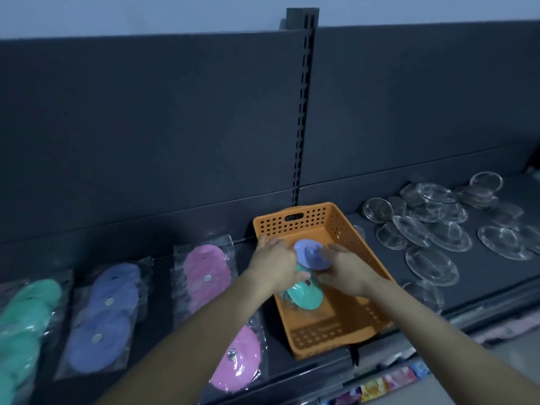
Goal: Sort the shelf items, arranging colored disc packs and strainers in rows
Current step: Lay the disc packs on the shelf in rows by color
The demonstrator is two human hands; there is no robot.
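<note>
Head view: disc pack (311, 254) pinched from both sides over basket (347, 331) middle, left hand (274, 266) on its left edge, right hand (347, 271) on its right. Long axis far-to-near, purple end far. Sorted rows (108, 302) leftward on shelf (159, 317), nearer left hand.

A basket (350, 311) sits mid-shelf, running from the back panel (146, 141) out past the front edge of the shelf (479, 276). Inside it, a loose disc pack (306, 296) lies between the left grip (274, 264) and right grip (347, 270). Left of the basket, a rear pack (206, 276) lies behind a front-edge pack (236, 361); further left lie a middle pack (102, 320) and an end pack (26, 325). Right of the basket, strainers (432, 229) overlap in a heap.
</note>
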